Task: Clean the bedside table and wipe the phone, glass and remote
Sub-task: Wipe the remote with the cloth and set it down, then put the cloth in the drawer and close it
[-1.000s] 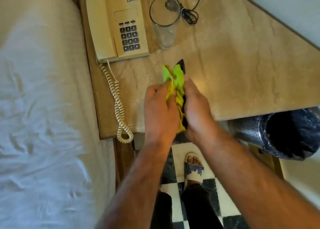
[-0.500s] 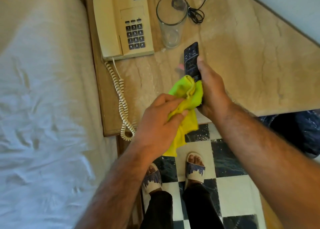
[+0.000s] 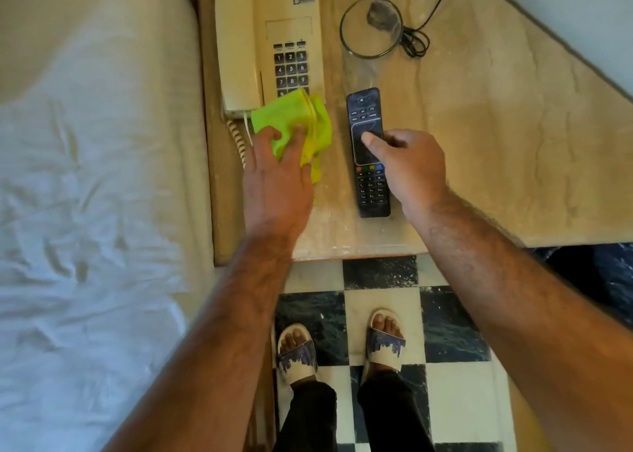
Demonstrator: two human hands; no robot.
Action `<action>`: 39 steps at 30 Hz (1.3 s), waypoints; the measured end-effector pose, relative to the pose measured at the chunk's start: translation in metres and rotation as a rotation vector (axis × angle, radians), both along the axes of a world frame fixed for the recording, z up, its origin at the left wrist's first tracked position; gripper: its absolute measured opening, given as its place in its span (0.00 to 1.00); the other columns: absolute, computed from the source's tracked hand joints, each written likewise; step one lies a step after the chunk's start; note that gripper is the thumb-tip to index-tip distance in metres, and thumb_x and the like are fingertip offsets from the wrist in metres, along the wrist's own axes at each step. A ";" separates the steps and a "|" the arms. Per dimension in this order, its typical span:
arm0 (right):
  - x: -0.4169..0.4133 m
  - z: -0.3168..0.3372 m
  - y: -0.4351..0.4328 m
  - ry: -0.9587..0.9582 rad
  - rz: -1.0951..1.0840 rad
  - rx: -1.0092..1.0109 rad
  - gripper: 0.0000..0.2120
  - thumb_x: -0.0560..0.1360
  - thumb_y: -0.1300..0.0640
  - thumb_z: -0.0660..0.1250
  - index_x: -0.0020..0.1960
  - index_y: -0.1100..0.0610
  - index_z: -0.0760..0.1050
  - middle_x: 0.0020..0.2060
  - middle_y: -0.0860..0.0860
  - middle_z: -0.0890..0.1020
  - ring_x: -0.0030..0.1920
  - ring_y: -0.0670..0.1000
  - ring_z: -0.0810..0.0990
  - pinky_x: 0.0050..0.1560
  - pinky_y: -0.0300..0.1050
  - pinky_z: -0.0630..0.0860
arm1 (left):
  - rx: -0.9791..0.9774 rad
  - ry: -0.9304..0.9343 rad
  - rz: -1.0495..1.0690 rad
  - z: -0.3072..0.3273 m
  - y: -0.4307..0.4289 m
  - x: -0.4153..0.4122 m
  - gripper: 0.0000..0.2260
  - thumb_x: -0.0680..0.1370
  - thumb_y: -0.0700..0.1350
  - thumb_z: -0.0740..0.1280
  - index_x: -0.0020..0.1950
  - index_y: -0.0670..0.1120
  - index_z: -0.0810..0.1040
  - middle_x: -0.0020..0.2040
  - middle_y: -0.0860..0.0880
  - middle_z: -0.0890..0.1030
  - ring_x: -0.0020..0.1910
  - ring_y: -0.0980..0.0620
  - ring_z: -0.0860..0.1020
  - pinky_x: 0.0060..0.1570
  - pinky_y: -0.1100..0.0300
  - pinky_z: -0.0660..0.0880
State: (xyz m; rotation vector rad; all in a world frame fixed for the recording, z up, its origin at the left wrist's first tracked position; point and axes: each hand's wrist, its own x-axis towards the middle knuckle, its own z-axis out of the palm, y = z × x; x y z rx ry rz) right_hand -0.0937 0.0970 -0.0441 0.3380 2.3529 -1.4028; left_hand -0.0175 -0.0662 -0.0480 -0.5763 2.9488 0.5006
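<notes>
Right hand: our right hand (image 3: 409, 169) grips the remote (image 3: 368, 153) at its right edge, thumb on its face.
Remote: flat on the bedside table (image 3: 496, 150), long axis running away from us, near end by the front edge.
Left hand: our left hand (image 3: 277, 181) clutches the green cloth (image 3: 291, 119), just left of the remote.
Phone: the phone (image 3: 270, 40) lies directly beyond the cloth, so our left hand is nearer.
Glass: the glass (image 3: 370, 37) stands just past the remote's far end.

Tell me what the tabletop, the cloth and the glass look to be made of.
Tabletop: likely polished marble or a stone-look surface, beige with darker veins.
Cloth: soft, probably microfibre, bright yellow-green, bunched in folds under the left hand.
Glass: clear glass, possibly plastic; the table shows through it.
</notes>
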 end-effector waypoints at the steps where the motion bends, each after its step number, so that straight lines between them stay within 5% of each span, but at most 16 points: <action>1: -0.002 -0.001 0.000 0.014 0.022 0.016 0.14 0.79 0.49 0.74 0.50 0.61 0.86 0.45 0.55 0.88 0.50 0.58 0.87 0.48 0.49 0.81 | -0.027 -0.041 -0.008 -0.004 0.005 0.001 0.26 0.84 0.53 0.63 0.83 0.52 0.64 0.76 0.41 0.65 0.71 0.40 0.68 0.70 0.44 0.71; 4: -0.004 -0.006 0.001 0.084 0.081 0.107 0.16 0.77 0.49 0.77 0.57 0.60 0.85 0.46 0.47 0.84 0.47 0.48 0.83 0.41 0.24 0.71 | -0.099 -0.068 -0.009 -0.013 0.014 0.002 0.27 0.85 0.56 0.60 0.83 0.52 0.61 0.76 0.40 0.64 0.70 0.40 0.68 0.69 0.44 0.70; 7: -0.003 -0.008 0.003 0.170 0.091 0.171 0.16 0.74 0.50 0.79 0.56 0.60 0.85 0.42 0.43 0.79 0.38 0.38 0.75 0.38 0.18 0.67 | -0.127 -0.072 -0.001 -0.017 0.015 0.001 0.28 0.85 0.58 0.60 0.83 0.52 0.61 0.77 0.41 0.65 0.70 0.40 0.68 0.68 0.44 0.71; 12: 0.002 -0.011 0.012 0.244 0.113 0.268 0.22 0.75 0.43 0.76 0.61 0.58 0.83 0.53 0.52 0.84 0.52 0.49 0.80 0.49 0.34 0.72 | -0.125 -0.100 0.034 -0.012 0.024 0.009 0.28 0.84 0.60 0.59 0.83 0.52 0.61 0.80 0.41 0.62 0.76 0.38 0.64 0.70 0.38 0.67; 15: 0.001 -0.016 0.031 0.387 0.087 0.441 0.26 0.79 0.38 0.68 0.68 0.56 0.79 0.62 0.56 0.79 0.63 0.54 0.76 0.57 0.43 0.73 | -0.045 0.150 0.018 -0.001 0.037 0.035 0.25 0.85 0.56 0.60 0.79 0.45 0.69 0.80 0.40 0.64 0.79 0.39 0.63 0.76 0.42 0.64; 18: -0.002 -0.029 0.058 0.461 0.167 0.634 0.29 0.84 0.40 0.61 0.77 0.59 0.71 0.76 0.60 0.70 0.77 0.60 0.68 0.77 0.58 0.68 | 0.368 0.264 -0.145 0.003 0.067 0.091 0.16 0.87 0.51 0.58 0.66 0.44 0.79 0.64 0.46 0.77 0.63 0.50 0.77 0.64 0.54 0.78; 20: 0.004 -0.042 0.069 0.432 0.287 0.769 0.32 0.86 0.40 0.56 0.83 0.59 0.62 0.83 0.61 0.60 0.84 0.61 0.58 0.83 0.61 0.57 | 0.565 0.097 -0.171 -0.002 0.085 0.126 0.12 0.86 0.49 0.61 0.55 0.46 0.81 0.49 0.51 0.80 0.45 0.55 0.78 0.45 0.58 0.79; 22: 0.009 -0.052 0.072 0.446 0.323 0.844 0.34 0.86 0.38 0.52 0.85 0.57 0.57 0.85 0.59 0.55 0.86 0.60 0.52 0.85 0.60 0.51 | 0.649 -0.179 -0.027 -0.021 0.097 0.141 0.10 0.85 0.50 0.63 0.57 0.49 0.82 0.48 0.51 0.82 0.39 0.58 0.77 0.42 0.61 0.79; 24: 0.011 -0.054 0.070 0.474 0.303 0.850 0.34 0.86 0.37 0.50 0.85 0.56 0.57 0.85 0.59 0.55 0.86 0.59 0.52 0.85 0.60 0.51 | 0.764 -0.409 0.256 -0.045 0.099 0.133 0.13 0.84 0.54 0.65 0.65 0.51 0.80 0.55 0.49 0.84 0.41 0.60 0.80 0.46 0.62 0.80; 26: 0.009 -0.055 0.069 0.485 0.284 0.866 0.34 0.86 0.37 0.50 0.85 0.56 0.57 0.85 0.58 0.56 0.86 0.59 0.53 0.85 0.60 0.51 | 0.815 -0.422 0.451 -0.072 0.096 0.112 0.15 0.83 0.56 0.66 0.65 0.50 0.81 0.58 0.48 0.85 0.47 0.54 0.83 0.50 0.60 0.80; 30: 0.009 -0.054 0.070 0.465 0.304 0.898 0.34 0.85 0.36 0.49 0.85 0.55 0.57 0.86 0.58 0.55 0.86 0.58 0.52 0.85 0.59 0.50 | 0.938 -0.460 0.600 -0.112 0.108 0.082 0.19 0.84 0.48 0.67 0.74 0.45 0.76 0.73 0.45 0.78 0.72 0.45 0.75 0.57 0.79 0.70; 32: 0.010 -0.053 0.069 0.471 0.303 0.913 0.34 0.86 0.37 0.49 0.85 0.55 0.57 0.86 0.58 0.55 0.86 0.59 0.52 0.85 0.60 0.51 | 0.950 -0.499 0.625 -0.123 0.115 0.080 0.20 0.84 0.47 0.67 0.76 0.47 0.73 0.75 0.47 0.74 0.75 0.45 0.72 0.76 0.61 0.66; 34: 0.010 -0.054 0.069 0.478 0.301 0.922 0.34 0.86 0.37 0.49 0.85 0.55 0.57 0.86 0.58 0.55 0.86 0.59 0.52 0.85 0.60 0.51 | 0.994 -0.515 0.694 -0.131 0.121 0.080 0.13 0.83 0.46 0.67 0.68 0.47 0.78 0.69 0.44 0.80 0.69 0.42 0.77 0.74 0.46 0.71; 39: 0.010 -0.054 0.068 0.490 0.292 0.934 0.34 0.85 0.36 0.49 0.85 0.55 0.58 0.85 0.58 0.56 0.86 0.59 0.53 0.85 0.59 0.50 | 0.988 -0.494 0.696 -0.128 0.125 0.085 0.14 0.85 0.46 0.61 0.63 0.40 0.82 0.59 0.40 0.85 0.57 0.42 0.83 0.59 0.49 0.80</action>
